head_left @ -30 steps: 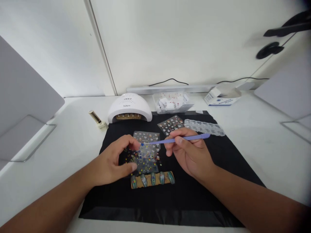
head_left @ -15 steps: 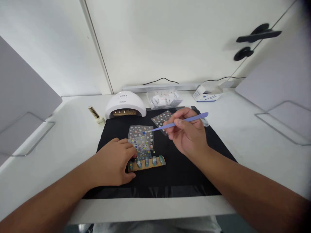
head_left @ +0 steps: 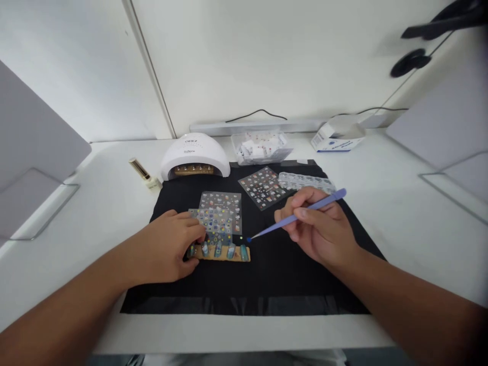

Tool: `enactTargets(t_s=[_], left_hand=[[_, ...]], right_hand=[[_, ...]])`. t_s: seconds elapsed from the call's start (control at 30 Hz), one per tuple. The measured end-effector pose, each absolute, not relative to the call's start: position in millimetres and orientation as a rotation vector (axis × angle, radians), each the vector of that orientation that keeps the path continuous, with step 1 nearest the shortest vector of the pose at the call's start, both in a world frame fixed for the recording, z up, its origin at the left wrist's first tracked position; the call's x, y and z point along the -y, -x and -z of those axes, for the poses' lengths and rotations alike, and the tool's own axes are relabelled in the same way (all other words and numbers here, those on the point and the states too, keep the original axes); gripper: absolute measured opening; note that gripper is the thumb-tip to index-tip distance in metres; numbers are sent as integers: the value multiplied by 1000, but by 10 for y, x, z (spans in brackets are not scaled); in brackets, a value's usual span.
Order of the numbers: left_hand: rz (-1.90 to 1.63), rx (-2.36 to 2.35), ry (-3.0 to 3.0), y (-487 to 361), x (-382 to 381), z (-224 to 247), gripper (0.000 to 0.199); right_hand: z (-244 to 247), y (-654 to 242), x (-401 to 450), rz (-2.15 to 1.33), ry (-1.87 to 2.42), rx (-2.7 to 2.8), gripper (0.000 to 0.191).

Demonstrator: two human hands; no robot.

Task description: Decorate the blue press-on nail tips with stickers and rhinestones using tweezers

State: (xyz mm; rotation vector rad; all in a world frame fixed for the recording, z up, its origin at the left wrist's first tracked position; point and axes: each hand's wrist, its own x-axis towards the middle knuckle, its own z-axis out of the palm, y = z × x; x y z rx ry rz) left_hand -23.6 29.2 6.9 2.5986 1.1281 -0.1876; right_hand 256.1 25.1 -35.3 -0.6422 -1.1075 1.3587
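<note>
My right hand [head_left: 318, 223] pinches a purple tool [head_left: 293, 217] with a thin metal tip. A small blue piece [head_left: 249, 239] sits at that tip, just above the right end of a tan strip [head_left: 237, 257]. Several teal decorated nails stand in a row on the strip, the rightmost a plain teal nail [head_left: 244, 252]. My left hand [head_left: 163, 246] is closed on the strip's left end. Behind the strip lies a clear sticker sheet [head_left: 217, 223] with blue and yellow shapes, overlapping another sticker sheet [head_left: 223, 199].
On the black mat [head_left: 213, 295] are a third sticker sheet [head_left: 263, 187] and a clear compartment case [head_left: 305, 181]. Behind stand a white lamp [head_left: 196, 152], a plastic box [head_left: 261, 147] and an open carton [head_left: 337, 137]. A gold-capped bottle [head_left: 145, 173] stands at left.
My right hand has moved the tool and blue piece from above the sticker sheets towards the strip's right end. The view has shifted, and the clear case shows more fully.
</note>
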Motion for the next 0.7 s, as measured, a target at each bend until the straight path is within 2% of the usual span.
enactTargets(t_s=[0.17,0.3,0.43,0.57,0.7], left_hand=[[114,-1102,-2594,238,-340,-31,35],[-51,-1032,-2712,182,-313,22,46],[-272,-941,-2771,95,-231,13,35],[-327,-805,-2783,13,-159,-37,18],[-291,-751,-2788,-45,-128,-44,19]], right_hand=[[388,-2579,-264,-1487,682,1075,4],[395,-2590,-282,-1565,736,1033,4],[388,-2575,-307,-1630,805,1030,6],[356,-2549,-341,-1690,849,1043,7],[332,-2539,-352,-1689,879,1081,7]])
